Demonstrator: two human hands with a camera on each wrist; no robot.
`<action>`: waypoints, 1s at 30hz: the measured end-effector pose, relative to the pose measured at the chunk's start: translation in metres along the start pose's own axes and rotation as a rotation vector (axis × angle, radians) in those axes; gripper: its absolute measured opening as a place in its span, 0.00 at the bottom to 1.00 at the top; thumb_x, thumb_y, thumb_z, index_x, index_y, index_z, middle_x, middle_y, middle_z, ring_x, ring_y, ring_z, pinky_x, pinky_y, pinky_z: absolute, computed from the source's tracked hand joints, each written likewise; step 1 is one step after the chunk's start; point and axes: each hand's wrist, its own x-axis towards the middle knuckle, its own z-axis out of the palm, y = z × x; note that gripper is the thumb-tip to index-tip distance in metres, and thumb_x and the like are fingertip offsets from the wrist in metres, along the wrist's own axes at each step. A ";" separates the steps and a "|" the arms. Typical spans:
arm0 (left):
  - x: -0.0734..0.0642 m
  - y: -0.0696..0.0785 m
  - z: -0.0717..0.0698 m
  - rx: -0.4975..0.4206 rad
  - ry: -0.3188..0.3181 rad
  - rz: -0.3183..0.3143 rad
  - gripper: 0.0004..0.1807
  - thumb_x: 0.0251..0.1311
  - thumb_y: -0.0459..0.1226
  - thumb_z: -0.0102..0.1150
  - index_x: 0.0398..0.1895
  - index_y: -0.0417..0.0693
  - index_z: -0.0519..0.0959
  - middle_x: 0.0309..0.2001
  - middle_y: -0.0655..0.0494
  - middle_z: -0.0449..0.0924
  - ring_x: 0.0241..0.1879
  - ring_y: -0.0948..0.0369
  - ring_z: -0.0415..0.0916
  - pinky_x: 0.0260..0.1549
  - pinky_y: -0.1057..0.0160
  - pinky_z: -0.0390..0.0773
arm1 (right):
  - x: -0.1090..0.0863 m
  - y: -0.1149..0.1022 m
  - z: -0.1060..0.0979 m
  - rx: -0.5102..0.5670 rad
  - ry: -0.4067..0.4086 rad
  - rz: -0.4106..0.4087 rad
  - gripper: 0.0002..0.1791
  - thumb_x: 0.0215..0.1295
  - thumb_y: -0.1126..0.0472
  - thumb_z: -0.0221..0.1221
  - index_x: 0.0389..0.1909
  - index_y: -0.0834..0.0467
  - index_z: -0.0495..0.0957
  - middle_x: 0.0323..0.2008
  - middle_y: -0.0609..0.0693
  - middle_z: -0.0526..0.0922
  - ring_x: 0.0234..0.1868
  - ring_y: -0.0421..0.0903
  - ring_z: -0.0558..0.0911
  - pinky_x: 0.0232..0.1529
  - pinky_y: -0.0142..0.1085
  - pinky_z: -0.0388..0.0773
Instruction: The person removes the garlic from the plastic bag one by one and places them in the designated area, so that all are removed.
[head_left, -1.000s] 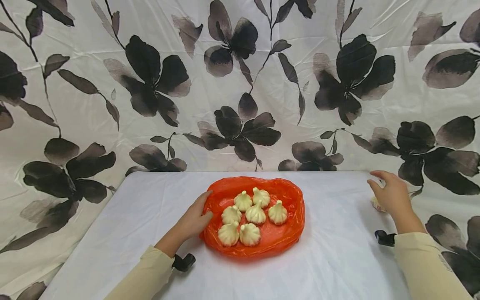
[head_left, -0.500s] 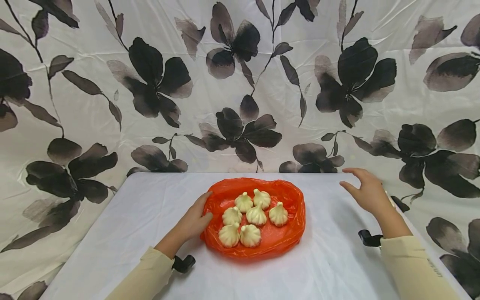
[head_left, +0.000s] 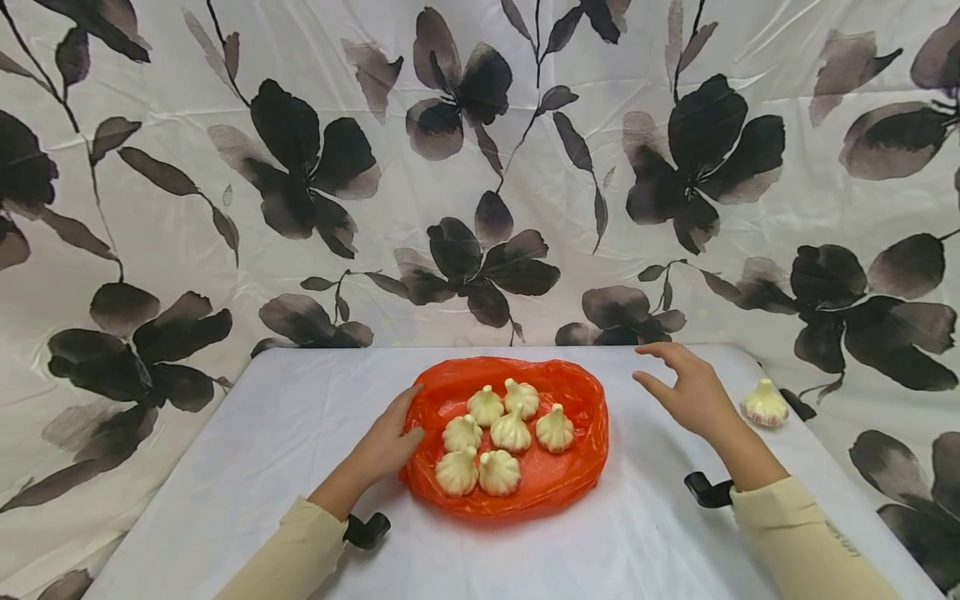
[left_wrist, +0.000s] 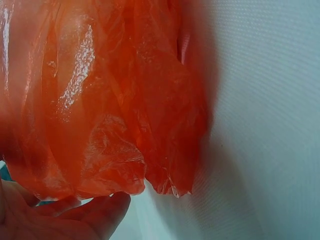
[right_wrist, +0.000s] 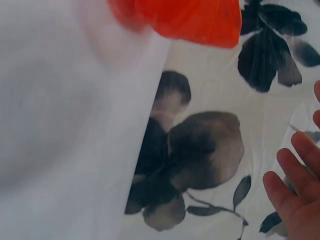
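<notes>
My left hand (head_left: pixel 386 442) holds the left rim of a round container covered in crinkled red plastic bag (head_left: pixel 547 492), thumb and fingers at its edge. Several pale garlic bulbs (head_left: pixel 512 429) sit inside, stems up. In the left wrist view the red plastic (left_wrist: pixel 110 100) fills much of the picture, with the left fingers (left_wrist: pixel 107 212) right at its edge. My right hand (head_left: pixel 697 396) is above the table, right of the container, fingers and thumb spread with nothing between them. Beyond that wrist a single garlic bulb (head_left: pixel 765 404) sits near the right table edge.
A white cloth covers the table (head_left: pixel 300 500). Behind it hangs a white curtain (head_left: pixel 480 167) with dark flower prints. Black wrist camera mounts (head_left: pixel 367 531) sit at both cuffs.
My right hand has moved left from the right table edge toward the red container, uncovering the single garlic bulb there. The left hand and the container have stayed in place.
</notes>
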 end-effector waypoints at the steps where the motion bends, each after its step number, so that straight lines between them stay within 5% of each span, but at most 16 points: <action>1: 0.000 0.000 0.000 0.001 0.001 0.000 0.37 0.62 0.35 0.45 0.76 0.45 0.50 0.75 0.43 0.53 0.73 0.44 0.54 0.70 0.41 0.58 | 0.000 -0.002 0.002 0.008 0.002 -0.006 0.22 0.63 0.55 0.62 0.57 0.57 0.75 0.57 0.59 0.77 0.57 0.61 0.76 0.55 0.60 0.75; 30: -0.002 -0.002 0.003 0.000 0.005 -0.021 0.37 0.62 0.36 0.44 0.76 0.47 0.49 0.75 0.45 0.53 0.73 0.44 0.54 0.69 0.41 0.60 | -0.009 -0.044 0.063 0.198 -0.110 -0.076 0.21 0.59 0.58 0.66 0.54 0.54 0.78 0.54 0.51 0.81 0.50 0.54 0.81 0.51 0.50 0.82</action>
